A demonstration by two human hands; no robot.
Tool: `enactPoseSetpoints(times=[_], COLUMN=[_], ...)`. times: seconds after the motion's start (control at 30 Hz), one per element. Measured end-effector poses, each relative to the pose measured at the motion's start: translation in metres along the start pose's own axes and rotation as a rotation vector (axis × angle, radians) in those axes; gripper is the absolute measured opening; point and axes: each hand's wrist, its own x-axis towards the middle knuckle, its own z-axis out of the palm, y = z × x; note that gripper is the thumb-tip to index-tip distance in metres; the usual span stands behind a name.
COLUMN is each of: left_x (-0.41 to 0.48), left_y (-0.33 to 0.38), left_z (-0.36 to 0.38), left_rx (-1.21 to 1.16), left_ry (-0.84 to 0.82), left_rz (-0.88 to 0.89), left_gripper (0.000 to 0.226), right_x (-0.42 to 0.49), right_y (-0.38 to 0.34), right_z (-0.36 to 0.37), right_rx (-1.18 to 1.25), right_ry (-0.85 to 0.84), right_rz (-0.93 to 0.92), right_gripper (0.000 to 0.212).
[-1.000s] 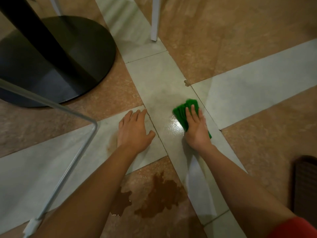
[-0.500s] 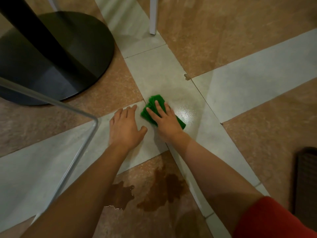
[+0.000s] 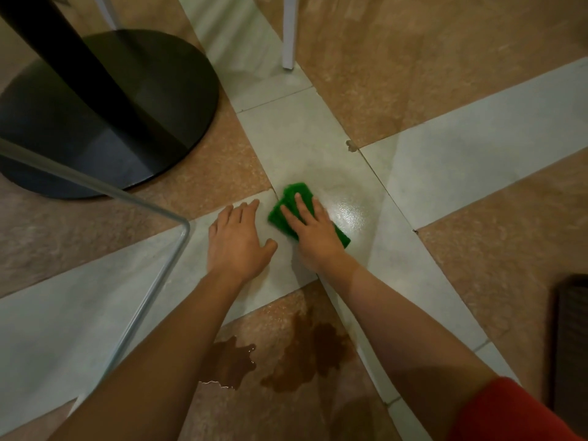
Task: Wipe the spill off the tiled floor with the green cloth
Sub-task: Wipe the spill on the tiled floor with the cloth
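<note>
A folded green cloth (image 3: 294,193) lies on a pale grey tile, and my right hand (image 3: 313,232) presses flat on it with straight, spread fingers. My left hand (image 3: 237,241) rests palm down on the grey tile just to the left of the cloth, fingers straight. A wet, shiny patch (image 3: 350,213) glistens on the tile to the right of the cloth. A brown spill (image 3: 307,356) spreads in two puddles on the tan tile between my forearms, close to me.
A black round table base (image 3: 143,122) with its column stands at the upper left. A chrome chair leg (image 3: 152,272) bends down at the left. A white leg (image 3: 289,33) stands at the top. A dark object (image 3: 571,345) sits at the right edge.
My right hand slid the cloth leftward across the grey tile until it sat beside my left hand, leaving a wet sheen on its right. My left hand stayed planted.
</note>
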Motion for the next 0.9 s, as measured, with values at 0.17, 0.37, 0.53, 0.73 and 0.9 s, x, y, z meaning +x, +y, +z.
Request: enactPoseSetpoints(times=[0.17, 0.37, 0.53, 0.73, 0.9], left_x=[0.006, 0.004, 0.003, 0.003, -0.001], left_y=[0.013, 0.032, 0.046, 0.055, 0.057], left_z=[0.007, 0.019, 0.021, 0.022, 0.022], left_rx=[0.017, 0.022, 0.001, -0.003, 0.002], left_ry=[-0.014, -0.06, -0.071, -0.053, -0.059], left_rz=[0.033, 0.134, 0.169, 0.202, 0.229], left_gripper=[0.074, 0.074, 0.072, 0.07, 0.069], right_x=[-0.033, -0.049, -0.057, -0.082, -0.076], right_y=[0.016, 0.064, 0.075, 0.076, 0.094], right_z=[0.013, 0.007, 0.006, 0.018, 0.005], right_rx=[0.023, 0.096, 0.141, 0.163, 0.16], right_ry=[0.019, 0.158, 0.303, 0.235, 0.278], right_rz=[-0.238, 0.062, 0.287, 0.19, 0.386], right_gripper=[0.063, 0.077, 0.081, 0.081, 0.079])
